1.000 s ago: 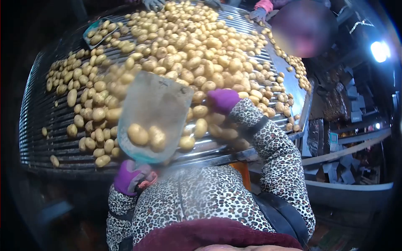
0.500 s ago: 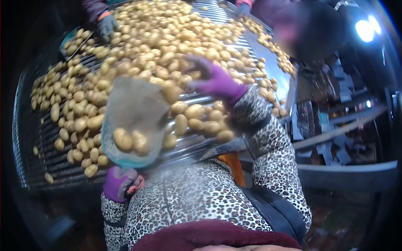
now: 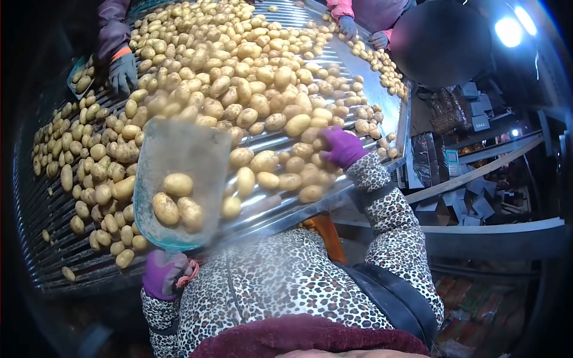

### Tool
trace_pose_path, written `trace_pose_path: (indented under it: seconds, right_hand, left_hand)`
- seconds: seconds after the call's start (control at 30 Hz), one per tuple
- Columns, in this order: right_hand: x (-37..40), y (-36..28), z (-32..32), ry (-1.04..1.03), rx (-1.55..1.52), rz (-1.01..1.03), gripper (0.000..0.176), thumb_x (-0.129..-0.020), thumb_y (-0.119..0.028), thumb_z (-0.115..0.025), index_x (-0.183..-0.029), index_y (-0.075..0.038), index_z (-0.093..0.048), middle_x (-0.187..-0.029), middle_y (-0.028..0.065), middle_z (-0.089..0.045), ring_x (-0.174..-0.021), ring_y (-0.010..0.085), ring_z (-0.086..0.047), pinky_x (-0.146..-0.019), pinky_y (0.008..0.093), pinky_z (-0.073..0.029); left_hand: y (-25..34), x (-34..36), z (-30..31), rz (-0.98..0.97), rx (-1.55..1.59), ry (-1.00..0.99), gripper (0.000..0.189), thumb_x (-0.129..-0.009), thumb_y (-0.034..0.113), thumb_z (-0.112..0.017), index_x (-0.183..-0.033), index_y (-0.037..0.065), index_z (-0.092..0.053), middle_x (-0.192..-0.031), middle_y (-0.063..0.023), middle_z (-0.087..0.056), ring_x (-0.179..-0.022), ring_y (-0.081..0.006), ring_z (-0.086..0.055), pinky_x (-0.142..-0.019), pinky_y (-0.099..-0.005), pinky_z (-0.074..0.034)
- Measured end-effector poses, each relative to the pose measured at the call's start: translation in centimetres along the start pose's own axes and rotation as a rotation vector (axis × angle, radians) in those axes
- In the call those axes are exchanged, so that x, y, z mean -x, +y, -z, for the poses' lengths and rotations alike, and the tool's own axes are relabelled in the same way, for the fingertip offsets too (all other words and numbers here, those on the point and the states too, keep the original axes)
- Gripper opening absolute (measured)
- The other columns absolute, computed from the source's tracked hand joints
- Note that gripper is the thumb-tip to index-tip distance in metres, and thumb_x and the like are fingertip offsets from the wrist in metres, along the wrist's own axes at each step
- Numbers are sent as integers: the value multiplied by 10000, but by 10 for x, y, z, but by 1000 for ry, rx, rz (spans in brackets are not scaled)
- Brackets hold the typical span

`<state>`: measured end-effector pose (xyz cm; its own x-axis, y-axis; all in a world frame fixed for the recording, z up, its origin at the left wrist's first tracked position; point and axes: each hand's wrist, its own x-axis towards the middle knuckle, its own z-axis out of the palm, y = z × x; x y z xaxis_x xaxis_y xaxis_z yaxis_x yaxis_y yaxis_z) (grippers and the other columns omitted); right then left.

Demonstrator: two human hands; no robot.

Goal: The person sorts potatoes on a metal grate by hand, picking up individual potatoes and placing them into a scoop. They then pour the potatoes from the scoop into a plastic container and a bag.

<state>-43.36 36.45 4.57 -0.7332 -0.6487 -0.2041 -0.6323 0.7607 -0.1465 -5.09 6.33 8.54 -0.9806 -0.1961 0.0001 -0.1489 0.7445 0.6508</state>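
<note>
A scoop [image 3: 206, 143] with a teal rim and a dusty grey inside is held by its handle in my left hand [image 3: 162, 274], which wears a purple and grey glove. Three potatoes [image 3: 178, 184] lie in the scoop near its handle end. My right hand [image 3: 343, 148], in a matching glove, is down among the potatoes at the right part of the slatted table, its back towards me. Its fingers are mostly hidden by the hand itself. Beside it lies a row of loose potatoes [image 3: 264, 161] along the near edge.
A large heap of potatoes [image 3: 233, 65] covers the slatted metal table [image 3: 59, 238]. At the far left a co-worker's gloved hand [image 3: 123, 73] rests near another scoop [image 3: 77, 83]. Another person's gloved hands [image 3: 347, 27] are at the far right. A wooden beam [image 3: 477, 167] runs at the right.
My right hand has moved right and down, away from the scoop to the potatoes. A third potato now shows in the scoop, which has shifted slightly left. The far-left co-worker's hand has moved nearer.
</note>
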Motion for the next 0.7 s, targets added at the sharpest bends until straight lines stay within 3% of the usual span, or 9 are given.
trace_pose_path:
  seconds: [0.07, 0.2, 0.27, 0.4, 0.43, 0.47, 0.53, 0.57, 0.7]
  right_hand:
    - [0, -1, 1, -29, 115, -111, 514, -759, -306, -710, -1210, -116, -553, -1074, 149, -614, -978, 314, -621, -860, 406, -500]
    - [-12, 14, -1, -114, -203, -119, 515, -773, -321, -718, -1207, -93, -561, -1050, 125, -638, -970, 267, -626, -822, 385, -513]
    - [-7, 6, -1, -136, -975, 119, 550, -802, -345, -702, -1242, -55, -547, -1015, 92, -639, -940, 201, -619, -808, 344, -517]
    - [7, -21, 2, -184, -1396, -56, 524, -934, -379, -521, -1319, -26, -469, -977, 97, -615, -900, 170, -616, -745, 298, -534]
    - [4, -28, -2, 172, -870, 504, 502, -957, -411, -452, -1302, -47, -467, -920, 93, -606, -817, 164, -617, -658, 271, -529]
    - [3, -35, -1, 173, -872, 503, 502, -957, -411, -452, -1302, -47, -467, -920, 93, -606, -817, 164, -617, -658, 271, -529]
    - [13, -57, 14, -233, -1567, -172, 486, -963, -455, -427, -1244, -65, -491, -922, 100, -615, -738, 156, -610, -607, 243, -510]
    - [23, -75, 29, -225, -1721, -239, 446, -972, -461, -403, -1183, -81, -505, -910, 107, -617, -709, 146, -608, -574, 229, -482]
    - [24, -73, -4, 81, -1293, 239, 424, -974, -432, -410, -1198, -84, -503, -934, 111, -623, -754, 164, -625, -585, 251, -489]
  left_hand:
    - [-4, 2, -2, 18, 30, -8, 95, -724, 112, -661, -785, 122, -588, -762, -67, -518, -727, -263, -518, -610, -392, -399]
    - [-13, 7, -7, -32, -41, 47, 107, -716, 125, -667, -796, 120, -597, -783, -85, -519, -736, -279, -520, -614, -401, -399]
    - [-11, 7, -7, 52, 65, 29, 120, -709, 142, -673, -805, 125, -603, -797, -96, -515, -749, -288, -519, -615, -406, -400]
    - [-8, 6, -4, -16, -76, 32, 98, -718, 137, -655, -797, 134, -597, -775, -72, -532, -741, -276, -505, -621, -394, -392]
    - [-9, 7, -6, 114, 103, 7, 82, -725, 133, -646, -788, 138, -593, -758, -52, -542, -730, -267, -495, -624, -385, -386]
    - [-11, 8, -7, 244, 282, -18, 67, -732, 130, -636, -779, 142, -589, -740, -32, -551, -720, -259, -485, -627, -376, -380]
    - [-17, 8, -7, 221, 323, -47, 73, -834, 144, -593, -822, 74, -579, -736, -42, -563, -684, -196, -529, -618, -328, -426]
    - [-19, 7, -7, 200, 365, -74, 169, -937, 158, -551, -865, 5, -569, -732, -52, -575, -648, -134, -572, -609, -281, -472]
    - [-19, 7, -9, 317, 550, -39, 187, -930, 158, -562, -846, -8, -544, -720, -54, -579, -640, -124, -572, -591, -273, -473]
